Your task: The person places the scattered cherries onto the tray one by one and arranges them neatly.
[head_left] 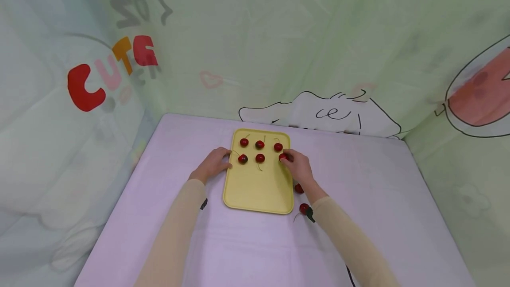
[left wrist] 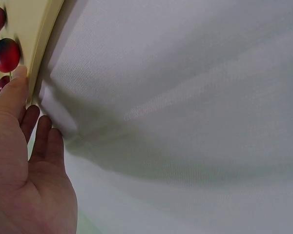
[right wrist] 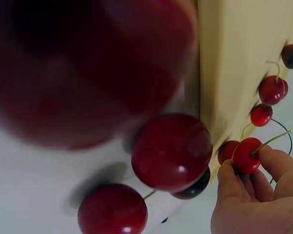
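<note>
A yellow tray (head_left: pixel 259 189) lies on the table with several red cherries in rows on its far half, among them a cherry (head_left: pixel 260 158) in the middle of the nearer row. My right hand (head_left: pixel 299 168) pinches a cherry (right wrist: pixel 247 155) between thumb and fingers over the tray's right side; its stem points up past the thumb in the right wrist view. At the left edge, my left hand (head_left: pixel 213 163) holds the rim, the thumb on top and the fingers along the outside. The left wrist view shows this hand (left wrist: pixel 34 180) beside a dark-and-red cherry (left wrist: pixel 7 55).
More cherries lie on the table right of the tray: one cherry (head_left: pixel 299 188) partly under the right wrist, another cherry (head_left: pixel 304 208) nearer me. In the right wrist view, a blurred cherry (right wrist: pixel 88 68) fills the upper left. Printed cloth walls (head_left: pixel 259 48) surround the lilac tabletop (head_left: pixel 255 247).
</note>
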### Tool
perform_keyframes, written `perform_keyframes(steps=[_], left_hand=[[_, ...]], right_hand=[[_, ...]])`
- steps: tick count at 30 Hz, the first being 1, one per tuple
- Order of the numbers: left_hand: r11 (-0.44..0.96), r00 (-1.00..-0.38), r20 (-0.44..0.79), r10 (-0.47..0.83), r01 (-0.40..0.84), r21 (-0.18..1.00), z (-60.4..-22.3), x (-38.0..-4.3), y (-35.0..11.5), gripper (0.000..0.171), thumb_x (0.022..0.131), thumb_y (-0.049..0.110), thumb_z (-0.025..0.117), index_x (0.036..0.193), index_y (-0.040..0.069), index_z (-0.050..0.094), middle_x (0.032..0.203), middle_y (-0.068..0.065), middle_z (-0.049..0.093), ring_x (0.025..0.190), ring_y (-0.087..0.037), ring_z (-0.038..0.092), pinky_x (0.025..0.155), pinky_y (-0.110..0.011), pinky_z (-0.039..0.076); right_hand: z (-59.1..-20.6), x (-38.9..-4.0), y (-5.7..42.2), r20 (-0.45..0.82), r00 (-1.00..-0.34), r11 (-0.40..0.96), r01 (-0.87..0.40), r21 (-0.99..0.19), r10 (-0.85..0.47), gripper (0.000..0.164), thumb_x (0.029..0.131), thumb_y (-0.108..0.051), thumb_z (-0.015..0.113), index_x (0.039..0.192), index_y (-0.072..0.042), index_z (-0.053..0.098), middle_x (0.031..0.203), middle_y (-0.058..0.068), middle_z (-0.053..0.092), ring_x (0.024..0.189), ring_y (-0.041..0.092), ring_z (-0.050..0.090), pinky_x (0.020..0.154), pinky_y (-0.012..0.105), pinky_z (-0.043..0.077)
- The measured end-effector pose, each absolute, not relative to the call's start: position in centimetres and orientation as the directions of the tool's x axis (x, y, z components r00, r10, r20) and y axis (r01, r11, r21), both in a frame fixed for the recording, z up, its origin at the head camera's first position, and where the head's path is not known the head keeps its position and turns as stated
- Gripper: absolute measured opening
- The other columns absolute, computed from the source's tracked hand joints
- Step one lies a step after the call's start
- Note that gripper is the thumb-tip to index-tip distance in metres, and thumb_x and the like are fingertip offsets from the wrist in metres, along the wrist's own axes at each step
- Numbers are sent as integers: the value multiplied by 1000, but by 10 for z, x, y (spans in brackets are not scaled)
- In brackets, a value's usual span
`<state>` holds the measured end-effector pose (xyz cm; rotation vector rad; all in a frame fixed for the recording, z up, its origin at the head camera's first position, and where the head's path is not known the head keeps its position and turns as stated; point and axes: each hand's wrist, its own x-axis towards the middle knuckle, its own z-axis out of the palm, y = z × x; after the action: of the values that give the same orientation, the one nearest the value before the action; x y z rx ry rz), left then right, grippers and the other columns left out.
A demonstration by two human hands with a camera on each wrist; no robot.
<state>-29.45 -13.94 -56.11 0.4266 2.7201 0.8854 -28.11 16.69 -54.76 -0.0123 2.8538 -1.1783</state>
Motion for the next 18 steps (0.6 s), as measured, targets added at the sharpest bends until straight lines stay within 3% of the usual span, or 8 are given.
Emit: perform_keyframes(steps=[18], left_hand=[[775, -926, -152, 346, 191, 602, -563, -296, -139, 52, 94, 19, 67, 139, -1, 49, 140, -14, 49, 133, -29, 42, 115, -38, 30]], right_hand=[[-555, -286, 149, -110, -992, 774, 27, -633, -55, 41, 96, -13, 62, 135, -1, 56, 136, 17, 56, 129, 33, 49, 108, 46, 40]])
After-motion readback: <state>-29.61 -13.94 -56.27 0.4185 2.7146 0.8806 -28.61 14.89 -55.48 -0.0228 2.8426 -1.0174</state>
